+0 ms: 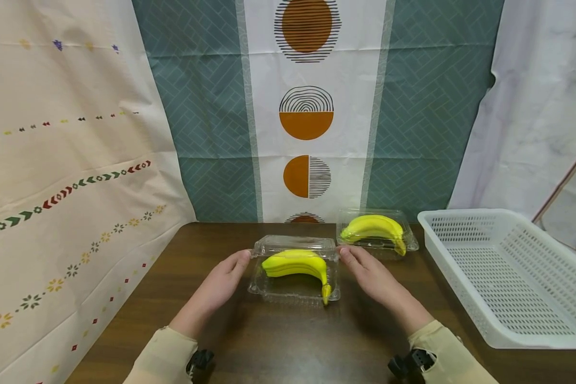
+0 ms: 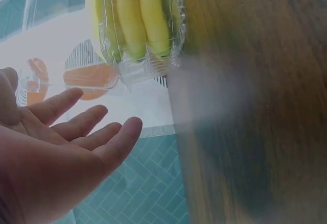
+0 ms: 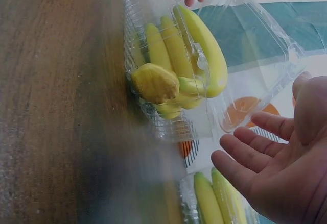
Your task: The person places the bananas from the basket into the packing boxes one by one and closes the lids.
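Observation:
A clear plastic clamshell box sits on the table with its lid raised at the back. Inside lies a yellow bunch of bananas, its stem poking over the front edge. My left hand is at the lid's left edge; in the left wrist view its fingers are spread and relaxed. At the opposite edge is my right hand, thumb by the lid's corner, fingers loosely extended in the right wrist view. Neither hand has its fingers curled round the plastic.
Behind my right hand stands a second clear box with another bunch of bananas. A white perforated basket takes up the table's right side. Curtains hang along the back edge of the brown table.

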`<state>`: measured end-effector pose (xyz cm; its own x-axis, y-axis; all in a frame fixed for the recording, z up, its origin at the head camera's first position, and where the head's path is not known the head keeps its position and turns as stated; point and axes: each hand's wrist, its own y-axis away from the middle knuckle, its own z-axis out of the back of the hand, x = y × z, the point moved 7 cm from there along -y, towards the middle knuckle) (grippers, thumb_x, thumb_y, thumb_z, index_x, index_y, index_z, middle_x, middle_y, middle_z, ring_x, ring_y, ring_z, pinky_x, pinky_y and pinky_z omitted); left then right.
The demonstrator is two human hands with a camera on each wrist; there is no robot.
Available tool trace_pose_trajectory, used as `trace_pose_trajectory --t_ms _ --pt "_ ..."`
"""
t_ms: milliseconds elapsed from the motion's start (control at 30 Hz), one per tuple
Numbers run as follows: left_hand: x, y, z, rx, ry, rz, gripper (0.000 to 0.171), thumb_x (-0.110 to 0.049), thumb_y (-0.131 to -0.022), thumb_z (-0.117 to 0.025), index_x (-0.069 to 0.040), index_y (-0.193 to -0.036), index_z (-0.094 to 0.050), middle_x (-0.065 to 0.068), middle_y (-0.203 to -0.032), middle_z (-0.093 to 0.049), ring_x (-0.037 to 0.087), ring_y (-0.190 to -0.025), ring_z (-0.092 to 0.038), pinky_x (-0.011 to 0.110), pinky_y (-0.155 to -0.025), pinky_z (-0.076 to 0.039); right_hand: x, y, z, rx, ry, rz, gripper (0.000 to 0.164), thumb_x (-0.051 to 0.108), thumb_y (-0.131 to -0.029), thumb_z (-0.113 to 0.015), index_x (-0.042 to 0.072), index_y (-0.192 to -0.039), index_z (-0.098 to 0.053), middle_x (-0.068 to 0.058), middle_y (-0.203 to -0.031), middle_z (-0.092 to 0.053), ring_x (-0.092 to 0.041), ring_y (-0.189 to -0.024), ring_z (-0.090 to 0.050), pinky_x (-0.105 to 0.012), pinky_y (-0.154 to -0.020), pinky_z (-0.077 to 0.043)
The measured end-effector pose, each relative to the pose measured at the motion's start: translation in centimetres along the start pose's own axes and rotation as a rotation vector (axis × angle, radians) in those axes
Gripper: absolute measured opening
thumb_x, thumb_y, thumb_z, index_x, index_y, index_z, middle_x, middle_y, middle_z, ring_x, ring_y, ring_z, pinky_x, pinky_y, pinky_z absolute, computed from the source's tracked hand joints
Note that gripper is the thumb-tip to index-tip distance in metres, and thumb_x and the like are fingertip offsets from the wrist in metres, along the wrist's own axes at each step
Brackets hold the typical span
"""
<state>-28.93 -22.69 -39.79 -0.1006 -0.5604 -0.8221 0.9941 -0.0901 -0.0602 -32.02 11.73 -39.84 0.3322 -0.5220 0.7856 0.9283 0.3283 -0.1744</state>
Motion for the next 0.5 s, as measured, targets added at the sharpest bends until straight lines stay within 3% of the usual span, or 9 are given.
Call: trace_pose_trajectory --t_ms 500 --pt "0.3 1.5 -0.7 -0.031 -0.064 -0.002 0.075 -0.06 -0.115 -0.049 -0.003 -0.162 -0.053 0.018 -0.167 -0.05 0.042 -0.158 -0.042 0.065 -0.127 -0.032 0.0 1.3 -0.2 0.006 0.056 -0.027 0.062 0.052 -0.119 -0.044 0.007 -0.159 -0.06 -0.014 -0.158 -0.059 -0.041 -0.149 -0.053 -0.067 -0.121 -0.039"
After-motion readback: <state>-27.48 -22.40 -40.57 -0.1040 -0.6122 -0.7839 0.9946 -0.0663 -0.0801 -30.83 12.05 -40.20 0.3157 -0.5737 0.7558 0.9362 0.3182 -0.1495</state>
